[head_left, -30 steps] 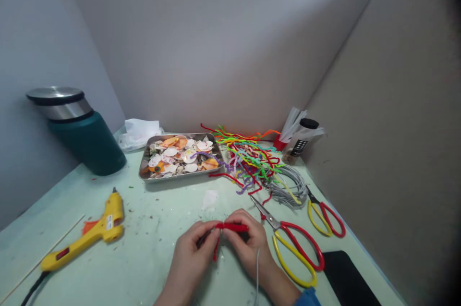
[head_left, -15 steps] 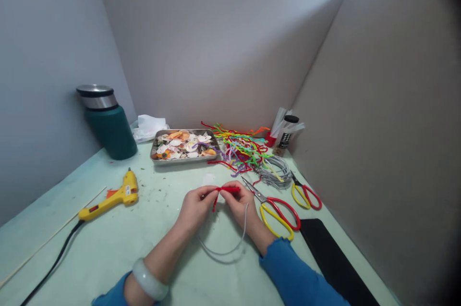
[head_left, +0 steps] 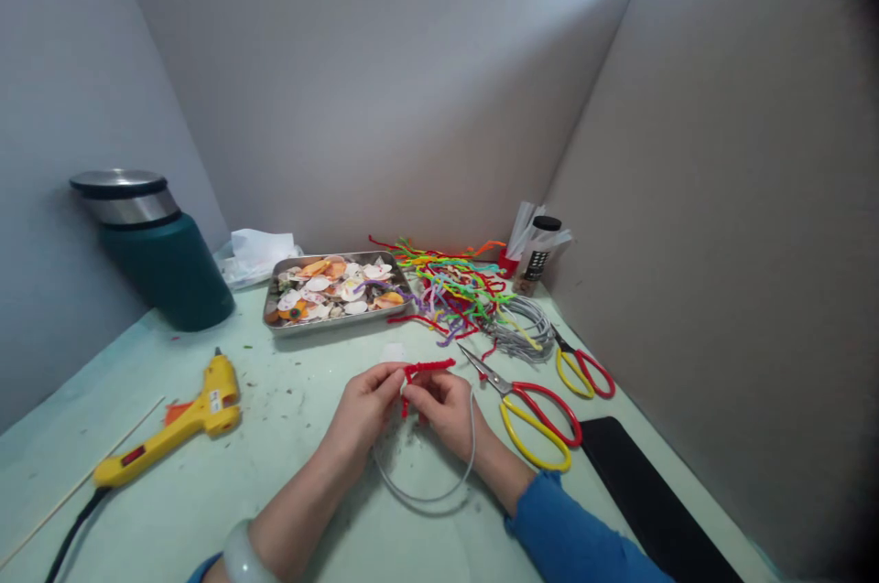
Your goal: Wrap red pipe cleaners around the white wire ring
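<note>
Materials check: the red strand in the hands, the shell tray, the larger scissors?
Red strand: likely fuzzy fibre, matte, going by its soft edges; any wire core isn't visible.
Tray: probably metal, smooth, judging by its shiny grey rim.
Larger scissors: blades look like bare steel, grey with a sheen; smooth red and yellow handles suggest plastic or a plastic coating.

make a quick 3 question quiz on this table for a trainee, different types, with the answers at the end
1. Multiple choice: what does the left hand pinch?
a) the glue gun
b) a red fuzzy strand
c) the teal bottle

2. True or false: shells lie in the silver tray.

3. Fill in: the larger scissors have one red handle and one ____ handle.

Key: 1 b; 2 true; 3 yellow
</note>
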Tool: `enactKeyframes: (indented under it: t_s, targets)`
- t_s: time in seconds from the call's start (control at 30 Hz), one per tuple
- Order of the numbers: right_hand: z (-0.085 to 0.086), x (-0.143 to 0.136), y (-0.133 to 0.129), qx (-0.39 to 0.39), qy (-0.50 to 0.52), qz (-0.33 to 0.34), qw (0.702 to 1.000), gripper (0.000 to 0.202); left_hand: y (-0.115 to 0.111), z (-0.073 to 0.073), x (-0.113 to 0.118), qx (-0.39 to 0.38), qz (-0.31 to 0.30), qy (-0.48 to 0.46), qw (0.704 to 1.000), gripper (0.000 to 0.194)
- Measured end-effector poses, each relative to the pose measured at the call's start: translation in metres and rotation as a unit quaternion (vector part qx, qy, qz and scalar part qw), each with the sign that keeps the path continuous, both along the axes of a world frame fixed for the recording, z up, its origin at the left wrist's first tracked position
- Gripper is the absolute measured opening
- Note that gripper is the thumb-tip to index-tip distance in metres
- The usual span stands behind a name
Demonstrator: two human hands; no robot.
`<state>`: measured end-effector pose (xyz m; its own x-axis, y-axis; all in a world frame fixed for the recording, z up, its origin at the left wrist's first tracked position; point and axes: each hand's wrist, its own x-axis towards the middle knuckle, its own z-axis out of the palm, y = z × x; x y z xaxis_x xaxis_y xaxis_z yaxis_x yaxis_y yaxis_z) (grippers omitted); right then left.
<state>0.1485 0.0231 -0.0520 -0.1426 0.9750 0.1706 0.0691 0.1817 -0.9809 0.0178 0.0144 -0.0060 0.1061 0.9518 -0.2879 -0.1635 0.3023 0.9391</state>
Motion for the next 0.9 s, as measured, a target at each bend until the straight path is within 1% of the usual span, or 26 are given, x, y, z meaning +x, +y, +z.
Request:
enactKeyframes:
  t_s: [0.13,0.27,0.33,0.43,0.5,0.57,0.73,0.8,0.9]
  targets:
    - [0.0009,-0.0017,-0.0028,0.032,-0.025,-0.018,0.999,0.026,-0.0047,-0.002,0.002,0.018,0.028,-0.012,0.999,0.036]
    - [0.0016,-0.0026,-0.005,0.045,-0.022,-0.024,0.998,0.025,-0.0082,-0.0035,0.0022,0.04,0.052,0.002,0.998,0.026]
    - [0.0013,-0.0026,-0.0054,0.04,-0.009,-0.016,0.999,0.024,-0.0081,-0.0055,0.002,0.052,0.049,0.013,0.997,0.026]
    - [0.0,-0.0021,-0.0059,0.039,0.0,-0.01,0.999,0.023,-0.0072,-0.0082,0.0022,0.066,0.029,0.023,0.997,0.03]
    - [-0.0004,-0.0016,-0.0066,0.037,-0.004,-0.008,0.999,0.023,-0.0071,-0.0084,0.0022,0.057,0.017,0.016,0.998,0.033]
    - [0.0002,-0.0006,-0.0072,0.036,-0.017,-0.009,0.999,0.023,-0.0075,-0.0076,0.0016,0.031,0.013,-0.003,0.999,0.033]
    - [0.0046,0.0038,-0.0058,0.054,-0.028,-0.062,0.996,0.016,-0.0064,-0.0084,-0.0027,-0.04,-0.003,-0.067,0.997,0.028]
    - [0.0059,0.0056,-0.0047,0.06,-0.027,-0.071,0.995,0.016,-0.0054,-0.01,-0.0036,-0.055,-0.015,-0.073,0.996,0.027]
    - [0.006,0.0071,-0.0041,0.067,-0.037,-0.077,0.994,0.013,-0.0052,-0.0105,-0.002,-0.054,-0.028,-0.053,0.997,0.027]
